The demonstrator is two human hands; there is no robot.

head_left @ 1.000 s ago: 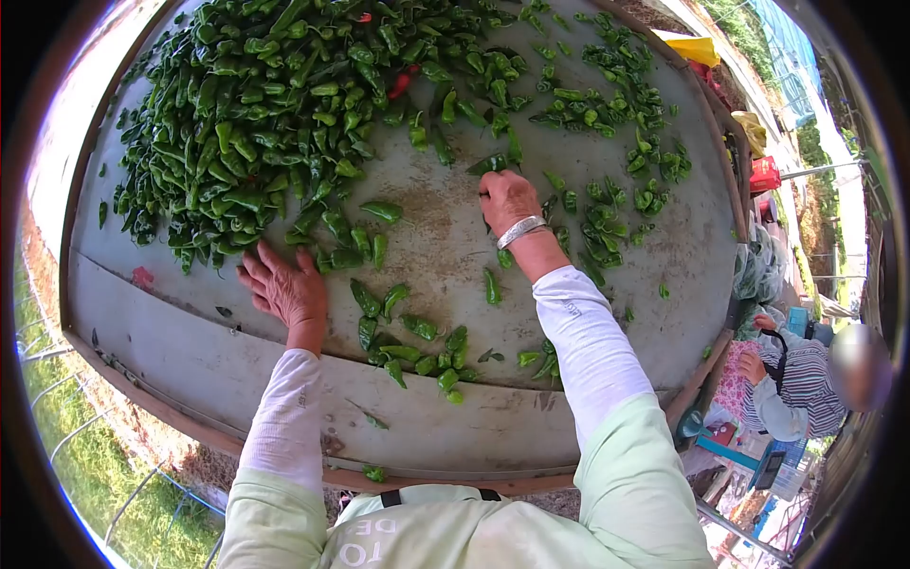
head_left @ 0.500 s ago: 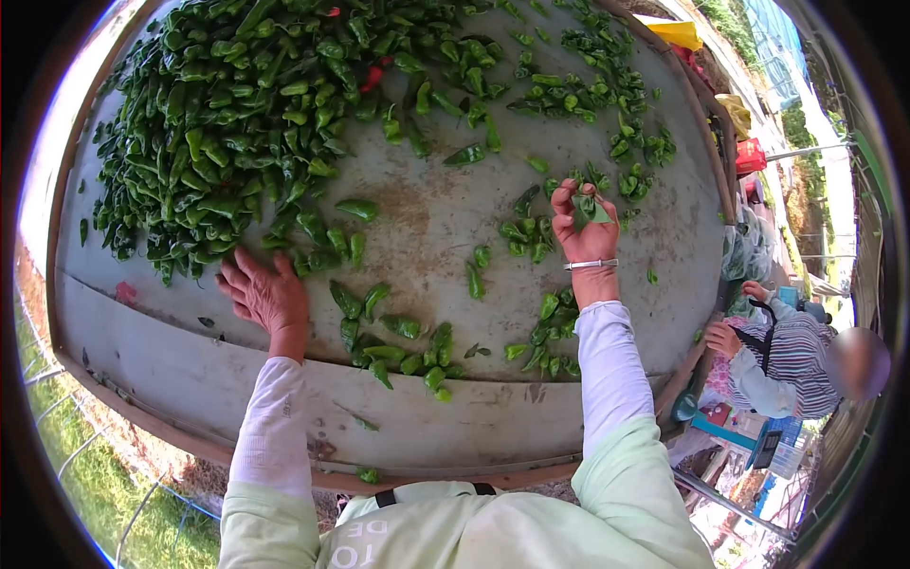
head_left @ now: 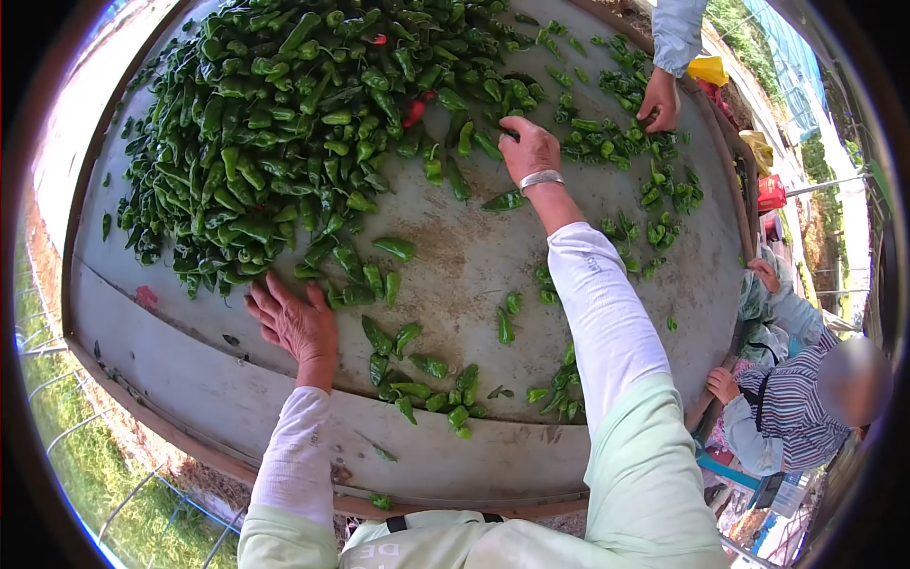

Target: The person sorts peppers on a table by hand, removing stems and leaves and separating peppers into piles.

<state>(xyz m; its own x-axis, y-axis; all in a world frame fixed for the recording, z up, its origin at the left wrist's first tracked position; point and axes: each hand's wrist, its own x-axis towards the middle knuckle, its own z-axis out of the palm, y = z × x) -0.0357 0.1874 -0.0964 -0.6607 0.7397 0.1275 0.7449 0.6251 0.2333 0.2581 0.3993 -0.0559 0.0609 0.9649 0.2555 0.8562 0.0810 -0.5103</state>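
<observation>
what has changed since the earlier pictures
Since half a second ago, the right hand has swung forward and left; whether it still holds the green piece is unclear. Another person's hand has entered at far right. The left hand stays by the pepper pile.

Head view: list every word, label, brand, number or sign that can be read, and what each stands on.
"DE": seems to read so, faint, on the front of the pale green shirt.
Small mark on the right white sleeve: too small to read.
Small mark on the left white sleeve: too small to read.
No other text can be made out.
</observation>
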